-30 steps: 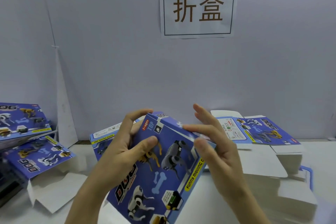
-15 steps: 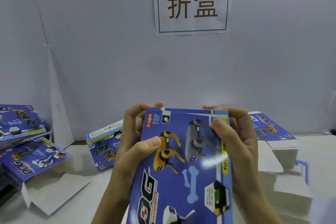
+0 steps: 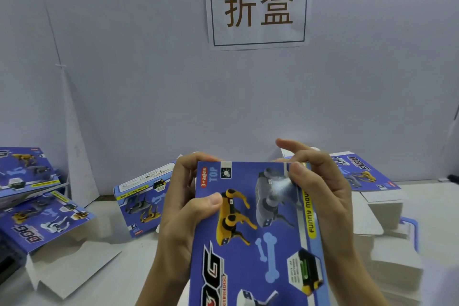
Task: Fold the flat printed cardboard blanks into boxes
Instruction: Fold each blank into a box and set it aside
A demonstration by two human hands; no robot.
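In the head view, a blue printed cardboard blank with yellow, grey and white toy dogs and a pale bone on its face [image 3: 258, 231] was held up in front of the camera, printed side toward the viewer and its top edge level; whether it was flat or already opened into a sleeve could not be told. The left hand [image 3: 183, 211] gripped the blank's left edge, thumb pressed on the printed face beside the yellow dog and fingers curled round behind. The right hand [image 3: 323, 196] gripped the blank's upper right corner, thumb on the face over the grey dog, fingers hooked over the top edge and the forefinger lifted clear. The hands were apart, one at each side of the blank. Behind the blank and to its left, a folded blue box of the same print [image 3: 141, 201] lay on the white table [image 3: 124, 281]. Farther left of the blank lay loose blue blanks with white flaps [image 3: 47, 218] and a raised stack of blue blanks [image 3: 24, 171]. To the right of the blank, a pile of blanks [image 3: 367, 176] sat beside a blue tray rim [image 3: 412, 231]. Above the blank, a white paper sign with two brown characters [image 3: 258, 6] hung on the pale wall [image 3: 149, 82].
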